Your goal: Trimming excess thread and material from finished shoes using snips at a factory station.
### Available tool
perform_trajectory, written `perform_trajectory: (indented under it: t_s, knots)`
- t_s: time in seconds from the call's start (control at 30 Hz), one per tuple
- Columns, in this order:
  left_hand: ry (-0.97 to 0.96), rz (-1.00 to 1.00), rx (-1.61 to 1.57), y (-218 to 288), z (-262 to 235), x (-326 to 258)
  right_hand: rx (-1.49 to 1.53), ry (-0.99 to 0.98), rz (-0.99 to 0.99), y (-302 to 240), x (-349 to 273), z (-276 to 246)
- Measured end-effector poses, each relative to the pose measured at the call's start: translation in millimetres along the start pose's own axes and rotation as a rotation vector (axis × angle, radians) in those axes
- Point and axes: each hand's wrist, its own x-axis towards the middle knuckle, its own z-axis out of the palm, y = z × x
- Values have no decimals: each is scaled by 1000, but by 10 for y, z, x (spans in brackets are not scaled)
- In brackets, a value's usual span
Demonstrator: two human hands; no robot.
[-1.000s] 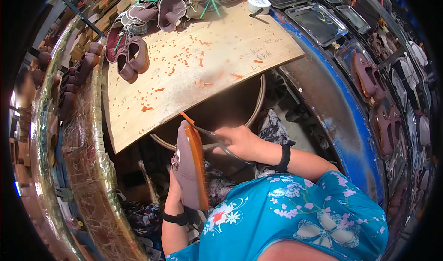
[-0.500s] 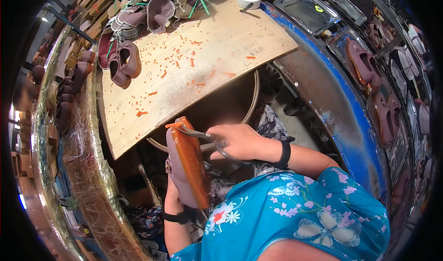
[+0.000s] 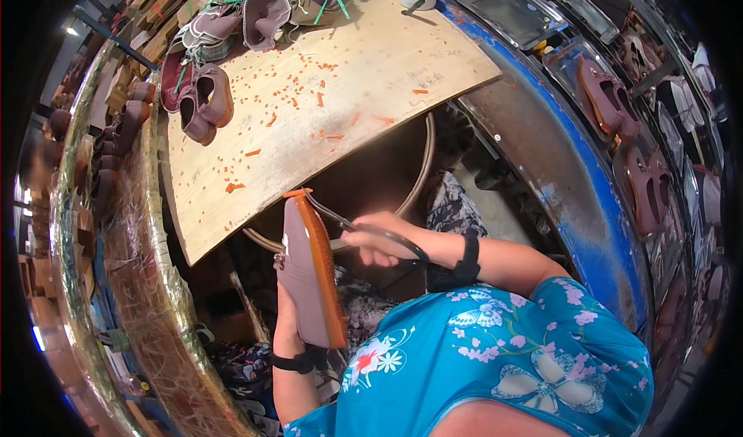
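The left hand (image 3: pixel 285 313) wraps its fingers round a brown shoe (image 3: pixel 309 271) w/ an orange sole, & the right hand (image 3: pixel 377 242) squeezes black scissors (image 3: pixel 364 227) whose tips touch the sole's top end.

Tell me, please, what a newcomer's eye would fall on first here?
Probably the mauve shoe with an orange sole, held upright in the left hand at centre, while the right hand works scissors at its toe. Next, the wooden board above, strewn with orange trimmings.
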Motion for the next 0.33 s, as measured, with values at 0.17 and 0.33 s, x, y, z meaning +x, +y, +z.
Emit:
perform_trajectory:
  t_s: [0.17, 0.33]
  knots:
    - [89, 13, 10, 44, -30, -222, 403, 89, 76, 209, 257, -267]
    - [-434, 298, -403, -330, -660, 11, -39, -58, 133, 120, 54, -326]
